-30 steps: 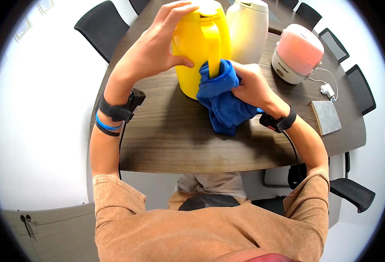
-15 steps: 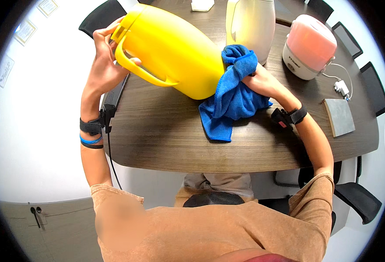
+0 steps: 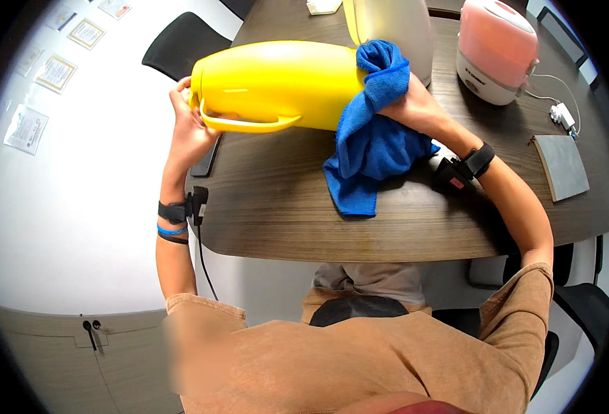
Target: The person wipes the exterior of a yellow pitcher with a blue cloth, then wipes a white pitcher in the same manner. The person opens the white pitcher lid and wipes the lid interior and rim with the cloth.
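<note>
A yellow jug (image 3: 277, 79) with a side handle lies nearly level in the air above the table, its lidded end to the left. My left hand (image 3: 190, 127) is closed round that end, near the top of the handle; part of the fingers goes behind the jug. At the jug's base, my right hand (image 3: 415, 107) presses a blue cloth (image 3: 377, 152) against it, with most of the fingers hidden by the fabric. Loose folds of the cloth hang down toward the tabletop.
Behind the cloth stands a pale jug with a yellow handle (image 3: 404, 34). To the right are a pink and white appliance (image 3: 494, 58), a white plug with cord (image 3: 562, 116) and a grey notebook (image 3: 560, 167). A black chair (image 3: 184, 48) is at the far left of the wooden table (image 3: 284, 221).
The yellow jug has turned from a slant to nearly level, its lidded end lowered. My right hand keeps the cloth at its base. The whole view has shifted a little.
</note>
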A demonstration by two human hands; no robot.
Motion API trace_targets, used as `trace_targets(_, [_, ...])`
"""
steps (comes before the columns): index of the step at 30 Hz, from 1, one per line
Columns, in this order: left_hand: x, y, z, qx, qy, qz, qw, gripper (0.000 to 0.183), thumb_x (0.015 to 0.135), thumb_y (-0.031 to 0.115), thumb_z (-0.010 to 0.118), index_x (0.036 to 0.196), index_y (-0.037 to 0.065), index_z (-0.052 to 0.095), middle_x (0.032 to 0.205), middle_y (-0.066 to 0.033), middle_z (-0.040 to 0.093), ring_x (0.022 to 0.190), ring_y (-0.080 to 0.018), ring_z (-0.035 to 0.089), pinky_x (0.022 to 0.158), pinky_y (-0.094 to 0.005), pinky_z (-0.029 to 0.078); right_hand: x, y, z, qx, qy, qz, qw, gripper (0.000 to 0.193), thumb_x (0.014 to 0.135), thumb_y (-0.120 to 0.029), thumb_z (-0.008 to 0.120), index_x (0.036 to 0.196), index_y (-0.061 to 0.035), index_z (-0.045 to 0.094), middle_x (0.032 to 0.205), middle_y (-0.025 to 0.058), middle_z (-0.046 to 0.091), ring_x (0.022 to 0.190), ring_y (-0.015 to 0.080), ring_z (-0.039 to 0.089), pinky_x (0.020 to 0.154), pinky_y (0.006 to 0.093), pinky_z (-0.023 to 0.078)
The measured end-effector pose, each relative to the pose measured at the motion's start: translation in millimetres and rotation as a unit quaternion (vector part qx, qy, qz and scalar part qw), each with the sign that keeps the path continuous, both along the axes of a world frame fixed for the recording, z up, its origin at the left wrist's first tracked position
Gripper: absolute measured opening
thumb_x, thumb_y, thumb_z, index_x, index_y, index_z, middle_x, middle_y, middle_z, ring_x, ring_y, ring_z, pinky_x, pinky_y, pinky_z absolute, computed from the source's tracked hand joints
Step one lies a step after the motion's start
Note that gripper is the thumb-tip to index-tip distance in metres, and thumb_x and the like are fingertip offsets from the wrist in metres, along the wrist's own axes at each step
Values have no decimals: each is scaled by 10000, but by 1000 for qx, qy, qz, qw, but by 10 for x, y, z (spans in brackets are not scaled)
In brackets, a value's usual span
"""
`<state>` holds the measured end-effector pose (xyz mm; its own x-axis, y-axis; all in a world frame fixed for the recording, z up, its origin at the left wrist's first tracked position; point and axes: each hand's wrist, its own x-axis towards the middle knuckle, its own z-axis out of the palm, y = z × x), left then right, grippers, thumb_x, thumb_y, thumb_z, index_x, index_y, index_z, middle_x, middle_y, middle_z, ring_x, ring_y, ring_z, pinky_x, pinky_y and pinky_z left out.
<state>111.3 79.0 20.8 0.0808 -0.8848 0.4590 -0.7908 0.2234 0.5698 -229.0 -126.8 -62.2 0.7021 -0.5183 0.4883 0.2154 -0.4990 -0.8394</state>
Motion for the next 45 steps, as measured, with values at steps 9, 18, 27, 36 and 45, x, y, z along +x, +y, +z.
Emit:
trace_targets(9, [33, -30, -313, 50, 26, 15, 998, 1114, 800, 189, 918, 1626, 51, 184, 1394, -147, 566, 1304, -279, 577, 1114, -399, 471, -131, 25, 89, -33, 46, 41, 998, 570, 857, -158, 843, 1335, -36, 558, 1222, 85, 660, 1158, 203, 617, 1067, 370, 489])
trace_targets(18, [128, -45, -456, 156, -45, -17, 987, 1152, 737, 229, 932, 1628, 129, 209, 1528, -193, 486, 1461, -373, 441, 1219, -446, 360, -167, 44, 46, -82, 64, 15, 994, 557, 863, -170, 835, 1337, -41, 573, 1249, 116, 670, 1187, 230, 628, 1068, 382, 494])
trace_targets(27, [486, -43, 101, 321, -249, -65, 911, 1326, 676, 513, 949, 1639, 29, 177, 1622, -280, 331, 1545, -437, 263, 1272, -484, 237, -341, 13, 365, -92, 287, 172, 938, 507, 853, -291, 864, 1277, -86, 675, 1238, 109, 691, 1172, 251, 639, 1041, 390, 510])
trace_targets(36, [-372, -711, -70, 166, -267, -65, 947, 1310, 719, 844, 721, 1624, 39, 222, 1458, -326, 472, 1400, -491, 446, 1151, -533, 423, -413, -33, 435, -213, 218, 59, 951, 624, 776, -286, 920, 1265, -41, 620, 1219, 166, 679, 1136, 331, 659, 1031, 442, 540])
trace_targets(45, [-527, -617, 82, 178, -306, -44, 934, 1203, 753, 708, 797, 1578, 6, 274, 1347, -320, 523, 1275, -488, 544, 1068, -490, 491, -269, 135, 1115, -344, -41, -69, 936, 731, 788, -216, 881, 1423, -60, 555, 1330, 168, 616, 1236, 325, 613, 1088, 439, 493])
